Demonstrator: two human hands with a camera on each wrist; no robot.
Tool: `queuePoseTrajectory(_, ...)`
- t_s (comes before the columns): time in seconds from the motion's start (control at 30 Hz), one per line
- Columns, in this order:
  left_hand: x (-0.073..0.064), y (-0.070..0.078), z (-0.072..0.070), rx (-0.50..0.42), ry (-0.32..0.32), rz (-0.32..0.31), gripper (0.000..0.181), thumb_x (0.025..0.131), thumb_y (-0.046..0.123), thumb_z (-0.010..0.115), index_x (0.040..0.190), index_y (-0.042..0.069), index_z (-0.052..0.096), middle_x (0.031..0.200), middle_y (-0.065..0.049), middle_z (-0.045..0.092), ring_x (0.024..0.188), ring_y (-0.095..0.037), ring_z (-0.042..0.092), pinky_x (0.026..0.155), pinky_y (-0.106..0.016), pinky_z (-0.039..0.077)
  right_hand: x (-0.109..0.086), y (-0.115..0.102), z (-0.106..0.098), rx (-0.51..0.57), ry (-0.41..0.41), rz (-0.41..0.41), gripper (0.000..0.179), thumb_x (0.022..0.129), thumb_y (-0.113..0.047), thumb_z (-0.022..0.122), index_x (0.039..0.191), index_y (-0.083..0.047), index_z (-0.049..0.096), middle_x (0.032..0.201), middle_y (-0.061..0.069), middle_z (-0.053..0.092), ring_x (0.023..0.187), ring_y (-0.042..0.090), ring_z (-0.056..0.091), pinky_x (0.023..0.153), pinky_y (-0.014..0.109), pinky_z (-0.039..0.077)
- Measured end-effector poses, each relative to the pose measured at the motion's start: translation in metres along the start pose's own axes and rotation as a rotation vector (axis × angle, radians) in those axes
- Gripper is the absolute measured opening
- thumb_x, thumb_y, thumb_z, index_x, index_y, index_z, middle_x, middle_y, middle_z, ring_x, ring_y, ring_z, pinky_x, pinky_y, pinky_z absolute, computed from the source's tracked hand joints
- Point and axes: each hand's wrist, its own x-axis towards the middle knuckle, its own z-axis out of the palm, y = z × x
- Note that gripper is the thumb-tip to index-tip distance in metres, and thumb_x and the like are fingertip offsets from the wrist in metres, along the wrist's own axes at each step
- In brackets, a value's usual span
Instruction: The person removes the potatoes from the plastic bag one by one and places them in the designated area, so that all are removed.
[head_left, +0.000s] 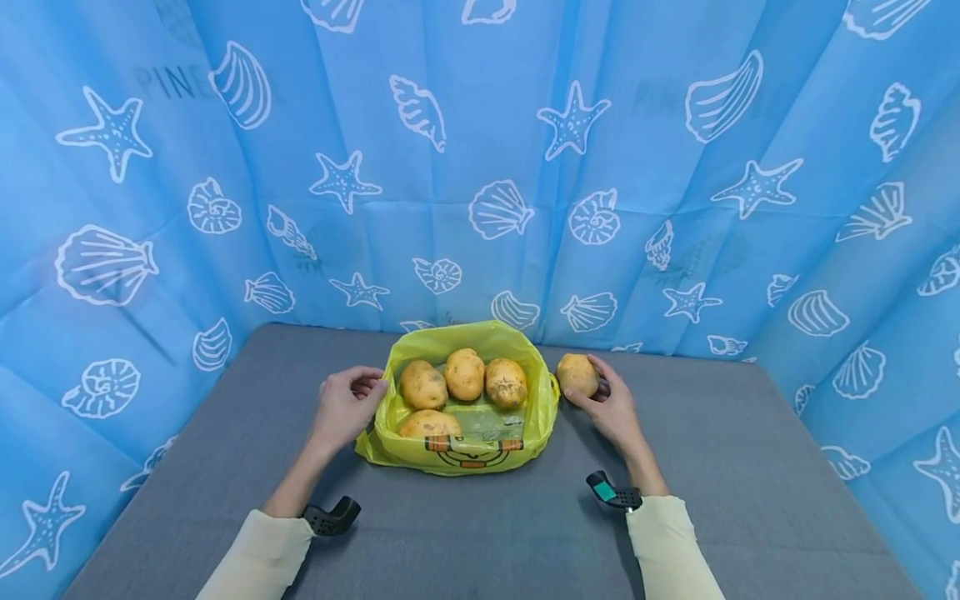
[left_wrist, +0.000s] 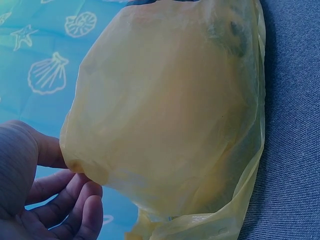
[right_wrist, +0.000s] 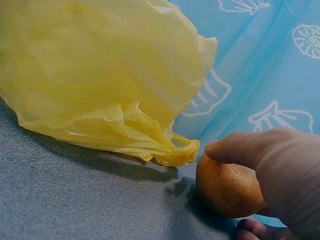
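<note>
A yellow-green plastic bag stands with its mouth wide on the grey table, a printed figure on its front. Inside it lie several potatoes, three along the back and one behind the front wall. My left hand pinches the bag's left rim between thumb and forefinger; in the left wrist view the other fingers curl below the bag wall. Just right of the bag, my right hand grips a loose potato, thumb on its near side. The right wrist view shows this potato low by the table.
A knotted-looking handle of the bag trails toward the loose potato. Behind the grey tabletop hangs a blue curtain with white shells and starfish, also along both sides. Black wrist devices sit on both forearms.
</note>
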Motion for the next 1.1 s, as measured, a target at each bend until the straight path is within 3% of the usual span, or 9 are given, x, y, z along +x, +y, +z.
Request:
queuePoseTrajectory(0.63,0.001,0.000,0.000,-0.003,0.000,-0.006,0.018,0.095,0.010,0.069,0.107,-0.002,0.073,0.089,-0.009,0.068,0.079,-0.019,0.061,0.069,-0.025,0.051,0.000,-0.015,-0.012,-0.060,0.025,0.021,0.078,0.094,-0.022,0.074,0.159,-0.011,0.033,0.155,0.028,0.032,0.134,0.046,0.040,0.103,0.061,0.040)
queuePoseTrajectory(1.1,0.001,-0.001,0.001,-0.003,-0.009,-0.011,0.019,0.096,0.011,0.069,0.108,-0.002,0.073,0.089,-0.008,0.068,0.079,-0.018,0.062,0.070,-0.026,0.052,-0.013,-0.052,-0.021,-0.054,0.061,-0.076,0.078,0.093,-0.026,0.076,0.158,-0.014,0.035,0.157,0.019,0.034,0.137,0.043,0.038,0.106,0.064,0.036)
